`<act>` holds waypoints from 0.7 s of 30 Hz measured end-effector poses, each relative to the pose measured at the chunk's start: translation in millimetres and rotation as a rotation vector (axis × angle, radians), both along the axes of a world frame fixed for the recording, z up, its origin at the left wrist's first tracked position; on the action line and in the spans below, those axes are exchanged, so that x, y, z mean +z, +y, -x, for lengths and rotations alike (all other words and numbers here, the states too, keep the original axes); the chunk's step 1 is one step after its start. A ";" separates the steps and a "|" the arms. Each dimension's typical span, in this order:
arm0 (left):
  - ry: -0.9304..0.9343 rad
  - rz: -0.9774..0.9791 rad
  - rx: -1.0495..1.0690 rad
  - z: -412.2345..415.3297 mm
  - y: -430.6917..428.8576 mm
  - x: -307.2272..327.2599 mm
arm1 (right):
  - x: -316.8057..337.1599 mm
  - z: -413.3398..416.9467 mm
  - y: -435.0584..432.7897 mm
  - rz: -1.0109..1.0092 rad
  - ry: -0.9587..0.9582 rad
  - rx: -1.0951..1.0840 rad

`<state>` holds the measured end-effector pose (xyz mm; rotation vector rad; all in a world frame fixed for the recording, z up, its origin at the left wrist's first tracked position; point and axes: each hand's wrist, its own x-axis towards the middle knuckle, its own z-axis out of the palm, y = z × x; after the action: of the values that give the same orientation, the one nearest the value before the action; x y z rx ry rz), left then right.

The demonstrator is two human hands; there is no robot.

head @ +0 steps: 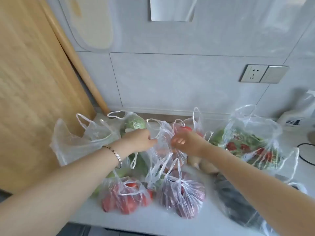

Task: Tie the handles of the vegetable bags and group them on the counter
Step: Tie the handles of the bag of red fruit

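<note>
You are near the start of the job. On the left, the floppy clear bag (pixel 76 142) lies open with its handles sticking up. Just beside it, the bag with the green vegetable (pixel 134 122) has loose handles too. In front, the tomato bag (pixel 126 196) sits on the counter (pixel 144 220), and its loops are not knotted.

Your left hand (pixel 141 139) has its fingers closed, pinching the thin plastic of the middle bag (pixel 163 133). Your right hand (pixel 184 142) curls its fingers on the other side of the same bag. That bag is in the middle of the pile, held up between your two hands. I think this is the one you are about to tie. I see no knot in it yet.

Below your right hand, the bag of purple-red vegetables (pixel 182 198) has open loops. The dark bag (pixel 238 206) and the big bag of greens and red bits (pixel 252 143) look untied too. So every bag seems left to do. They already sit close together.

Now the other things. A wooden board (pixel 34 82) leans on the left. A wall socket (pixel 254 73) is up on the right. A black cable (pixel 305 154) lies near the big bag. The loose handles cross each other, so you could grab the wrong one.
</note>
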<state>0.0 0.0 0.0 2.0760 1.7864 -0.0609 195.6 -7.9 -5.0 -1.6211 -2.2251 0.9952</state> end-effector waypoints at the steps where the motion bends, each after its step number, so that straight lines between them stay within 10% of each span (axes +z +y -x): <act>1: -0.072 0.072 0.019 0.6 -5.4 -5.1 | -9.2 1.1 -2.8 0.042 -0.042 0.025; 8: -0.262 0.408 -0.151 -7.3 -35.6 -35.3 | -68.0 -0.5 -9.5 0.187 -0.264 0.085; 21: -0.185 -0.342 -0.329 -7.5 23.1 -72.4 | -66.2 -7.7 -9.9 0.326 -0.155 -0.350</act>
<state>7.5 23.1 -72.4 2.5041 1.4092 0.3578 203.3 -17.9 -71.2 -2.2010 -1.8367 1.2092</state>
